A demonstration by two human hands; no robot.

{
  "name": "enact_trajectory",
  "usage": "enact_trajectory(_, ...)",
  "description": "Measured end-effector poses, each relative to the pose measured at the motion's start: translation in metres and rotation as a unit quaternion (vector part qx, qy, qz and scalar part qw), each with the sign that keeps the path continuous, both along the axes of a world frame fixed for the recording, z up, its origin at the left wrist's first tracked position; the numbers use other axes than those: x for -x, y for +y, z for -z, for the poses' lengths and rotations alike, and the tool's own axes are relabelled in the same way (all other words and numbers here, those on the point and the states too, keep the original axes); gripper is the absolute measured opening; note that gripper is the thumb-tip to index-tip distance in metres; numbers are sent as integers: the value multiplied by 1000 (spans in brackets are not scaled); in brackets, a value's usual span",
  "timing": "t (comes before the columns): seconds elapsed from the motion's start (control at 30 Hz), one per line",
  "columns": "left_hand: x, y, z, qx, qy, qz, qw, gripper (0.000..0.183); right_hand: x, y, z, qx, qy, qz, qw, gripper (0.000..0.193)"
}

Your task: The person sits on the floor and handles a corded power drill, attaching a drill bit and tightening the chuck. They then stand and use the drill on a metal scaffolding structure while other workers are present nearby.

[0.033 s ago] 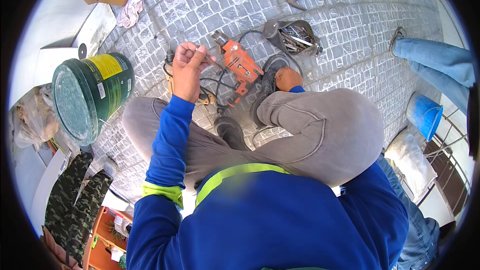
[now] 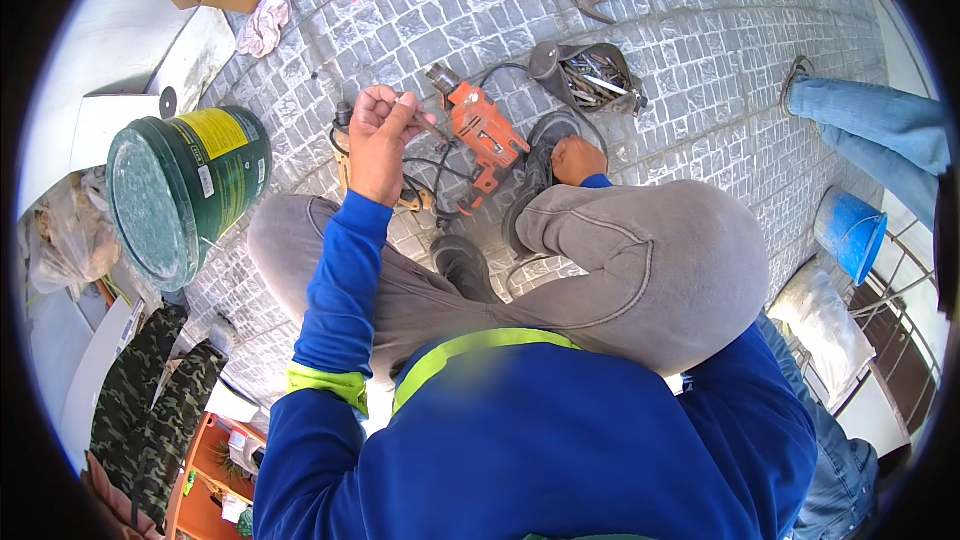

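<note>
Left hand forward, pinching thin rod — right hand curled

Orange on the drill. Around the drill, grey block pattern on the paving. To its left, dark green and yellow on the tub; to its right, blue on the pail; below it, grey on the trousers.

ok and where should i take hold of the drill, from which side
Probably by the handle, from the near side: the drill lies with its chuck pointing away and that narrower part back toward you.
</note>
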State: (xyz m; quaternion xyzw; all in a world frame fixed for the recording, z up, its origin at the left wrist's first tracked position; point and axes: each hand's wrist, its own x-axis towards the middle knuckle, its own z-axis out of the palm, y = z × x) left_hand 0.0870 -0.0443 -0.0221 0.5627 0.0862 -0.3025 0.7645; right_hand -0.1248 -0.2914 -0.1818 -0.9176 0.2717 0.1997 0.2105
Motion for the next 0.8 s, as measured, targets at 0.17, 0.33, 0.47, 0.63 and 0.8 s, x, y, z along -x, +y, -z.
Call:
enact_trajectory(0.17,-1,-1,4,3,7,-11,1000,15,21,-6,27,-141,-132,51,980,8)
enact_trajectory(0.33,-3,3,12,-13,21,-11,1000,12,24,-33,21,-517,-105,403,748,11)
enact_trajectory(0.47,12,-18,22,-23,52,15,998,15,-23,-39,-35,-567,-149,333,739,19)
enact_trajectory(0.63,54,-87,44,-37,85,66,994,8,-93,-38,-86,-642,-43,65,763,39)
enact_trajectory(0.8,77,-111,63,-183,-14,61,981,15,-93,-29,-66,-664,40,34,746,37)
